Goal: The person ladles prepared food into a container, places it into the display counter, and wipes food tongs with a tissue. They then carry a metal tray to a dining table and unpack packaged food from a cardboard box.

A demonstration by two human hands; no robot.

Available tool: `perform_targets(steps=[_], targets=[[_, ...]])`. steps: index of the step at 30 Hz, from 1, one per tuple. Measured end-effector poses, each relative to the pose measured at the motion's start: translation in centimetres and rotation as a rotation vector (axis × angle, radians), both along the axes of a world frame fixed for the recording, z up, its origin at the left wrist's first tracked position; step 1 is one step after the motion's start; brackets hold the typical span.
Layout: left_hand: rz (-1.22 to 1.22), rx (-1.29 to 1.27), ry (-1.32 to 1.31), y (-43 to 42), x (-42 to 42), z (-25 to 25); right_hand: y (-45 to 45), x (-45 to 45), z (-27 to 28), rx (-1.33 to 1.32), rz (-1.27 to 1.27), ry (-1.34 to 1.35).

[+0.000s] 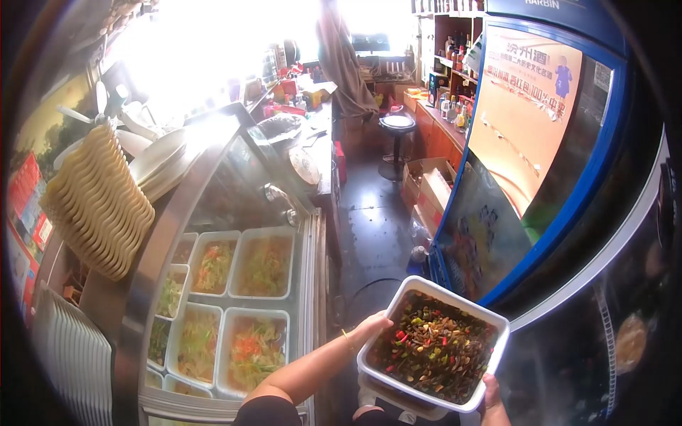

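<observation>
Two hands, left hand (373, 328) closed on the left rim, right hand (491, 394) on the right corner, hold the white tub (412, 388) between glass case (312, 270) and fridge (526, 142): apparently filled, lifted, not set down.

A: Exposure?
B: Top left clipped to pure white. Strong backlight from the far end, glare washing over the steel case edge (202, 135).
A: Rest?
B: Whitish sheen on the floor (369, 202). Lower right goes dim, corners vignette to black.
A: Lens?
B: Fisheye. Frame of the fridge (529, 128) bows toward the border.
A: Sharpness?
B: Held container (405, 380) evenly lit, readable. Tubs (222, 348) under glass hazy, low contrast. Far shelves (458, 60) soft.
</observation>
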State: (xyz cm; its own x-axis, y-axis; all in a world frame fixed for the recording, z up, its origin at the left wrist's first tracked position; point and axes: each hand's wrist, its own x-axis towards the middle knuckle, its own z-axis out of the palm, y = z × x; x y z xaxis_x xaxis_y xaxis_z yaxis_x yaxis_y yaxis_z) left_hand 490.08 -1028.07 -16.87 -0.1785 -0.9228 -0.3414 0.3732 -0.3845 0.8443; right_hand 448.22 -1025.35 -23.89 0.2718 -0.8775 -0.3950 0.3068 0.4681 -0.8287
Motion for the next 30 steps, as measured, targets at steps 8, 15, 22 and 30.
perform_targets(steps=[8, 15, 22, 30], targets=[[0.138, -0.15, 0.138, 5.4, -1.7, -2.0, 0.6, 0.2, 7.0, -0.044, 0.067, -0.07], [0.285, -0.152, 0.329, 14.1, -3.9, 1.4, 0.8, 0.9, 9.4, -0.01, 0.395, -0.107], [0.451, -0.083, 0.431, 24.4, -9.0, 4.1, 3.2, 0.4, 12.1, 0.02, 0.589, -0.065], [0.646, -0.108, 0.432, 31.5, -12.2, 2.7, 6.0, 0.5, 13.0, 0.036, 0.706, -0.057]])
